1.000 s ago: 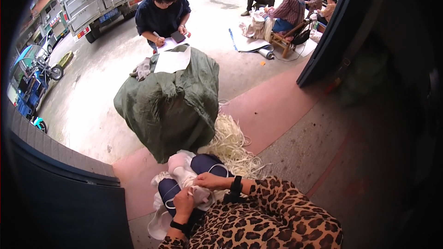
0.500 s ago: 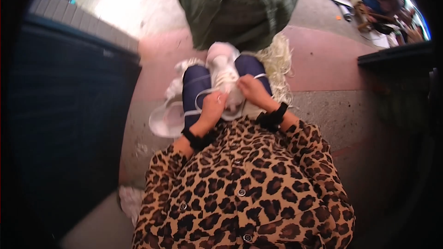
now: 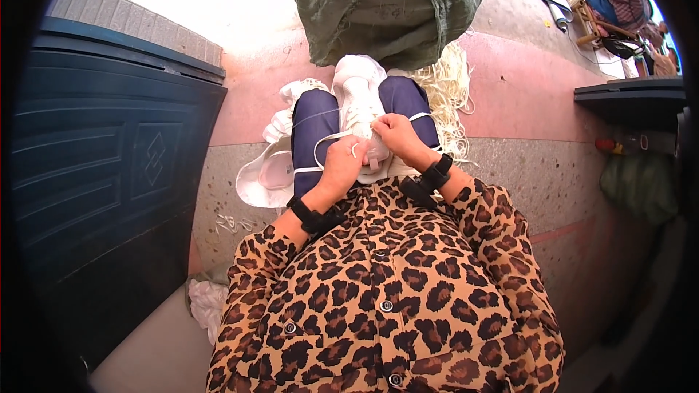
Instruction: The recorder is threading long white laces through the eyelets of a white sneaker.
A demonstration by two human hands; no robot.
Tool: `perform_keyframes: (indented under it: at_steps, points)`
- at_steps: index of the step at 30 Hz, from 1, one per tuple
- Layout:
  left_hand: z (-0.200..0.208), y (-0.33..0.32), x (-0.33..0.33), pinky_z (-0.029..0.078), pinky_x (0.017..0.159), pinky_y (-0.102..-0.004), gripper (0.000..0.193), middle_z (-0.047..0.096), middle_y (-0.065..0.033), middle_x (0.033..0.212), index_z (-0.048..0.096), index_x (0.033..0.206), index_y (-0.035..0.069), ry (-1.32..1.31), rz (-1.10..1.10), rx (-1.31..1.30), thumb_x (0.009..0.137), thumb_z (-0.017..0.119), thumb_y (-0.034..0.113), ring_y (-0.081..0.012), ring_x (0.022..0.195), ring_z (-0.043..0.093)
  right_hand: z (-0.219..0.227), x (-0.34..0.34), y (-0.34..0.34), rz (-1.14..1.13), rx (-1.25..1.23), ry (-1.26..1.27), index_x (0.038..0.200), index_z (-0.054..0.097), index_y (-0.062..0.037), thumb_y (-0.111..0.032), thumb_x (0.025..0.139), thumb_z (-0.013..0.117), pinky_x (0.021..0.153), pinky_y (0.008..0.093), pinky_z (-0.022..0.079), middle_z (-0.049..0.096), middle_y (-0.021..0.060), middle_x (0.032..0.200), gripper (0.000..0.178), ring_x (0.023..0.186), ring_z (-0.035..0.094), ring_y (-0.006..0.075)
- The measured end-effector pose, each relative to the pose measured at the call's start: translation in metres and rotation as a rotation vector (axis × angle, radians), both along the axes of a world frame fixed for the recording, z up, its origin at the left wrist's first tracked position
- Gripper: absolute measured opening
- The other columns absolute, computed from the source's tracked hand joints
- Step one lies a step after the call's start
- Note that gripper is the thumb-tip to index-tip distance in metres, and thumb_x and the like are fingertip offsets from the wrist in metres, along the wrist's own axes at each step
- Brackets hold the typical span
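Observation:
A white sneaker (image 3: 357, 87) lies between my knees, its toe pointing away from me and its tongue end toward my body. My left hand (image 3: 344, 166) is closed at the near left side of the shoe's opening. A white shoelace (image 3: 317, 148) loops out to the left from its fingers. On the right side of the shoe, my right hand (image 3: 400, 137) pinches the lace close to the eyelets, thumb and forefinger together. The fingertips of my left hand are partly hidden.
More white shoes (image 3: 266, 178) lie on the floor left of my leg. A heap of cream laces (image 3: 448, 91) hangs at the right, beside a big green sack (image 3: 386, 14). Blue door panels (image 3: 124, 138) stand at left. A person (image 3: 626, 4) sits at the far right.
The view has shifted slightly and sharpened. Both hands stay at the shoe in nearly the same pose, with the lace still looped at the left.

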State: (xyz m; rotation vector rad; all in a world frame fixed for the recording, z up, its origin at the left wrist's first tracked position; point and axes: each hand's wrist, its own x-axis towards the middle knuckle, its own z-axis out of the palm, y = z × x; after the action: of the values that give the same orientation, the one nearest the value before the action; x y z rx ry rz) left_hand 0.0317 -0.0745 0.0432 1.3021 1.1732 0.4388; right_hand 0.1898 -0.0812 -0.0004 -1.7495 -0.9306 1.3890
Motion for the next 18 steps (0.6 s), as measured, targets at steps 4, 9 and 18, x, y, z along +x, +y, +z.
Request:
perform_keyframes:
  at_steps: [4,9,18]
  points:
    - [0.003,-0.001,-0.001,0.03,0.045,-0.0188,0.023,0.049,0.0025,0.062,0.057,0.077,0.004,-0.095,0.04,-0.152,0.092,0.052,0.02,-0.004,0.049,0.039,0.0,-0.004,-0.002,-0.129,-0.137,0.192,0.079,0.063,0.0045,-0.017,0.082,0.059,0.06,0.0281,0.044,0.06,0.0107,0.07,0.022,0.064,0.053,0.0101]
    - [0.006,0.0,0.001,0.032,0.045,-0.0179,0.018,0.051,0.0021,0.066,0.058,0.086,0.002,-0.099,-0.027,-0.155,0.092,0.05,0.018,-0.0038,0.051,0.041,0.009,0.003,-0.013,0.258,0.311,-0.406,0.09,0.059,0.0012,-0.012,0.083,0.058,0.066,0.0344,0.044,0.06,0.0125,0.081,0.015,0.075,0.057,0.0258]
    - [-0.008,0.018,-0.02,0.043,0.053,-0.0243,0.025,0.058,-0.0049,0.077,0.06,0.105,-0.002,0.13,-0.381,0.431,0.085,0.047,0.005,-0.0085,0.056,0.052,0.012,0.004,-0.007,0.441,0.689,-0.442,0.102,0.056,-0.0009,-0.007,0.08,0.055,0.075,0.0421,0.044,0.056,0.0166,0.085,0.023,0.084,0.053,0.0361]
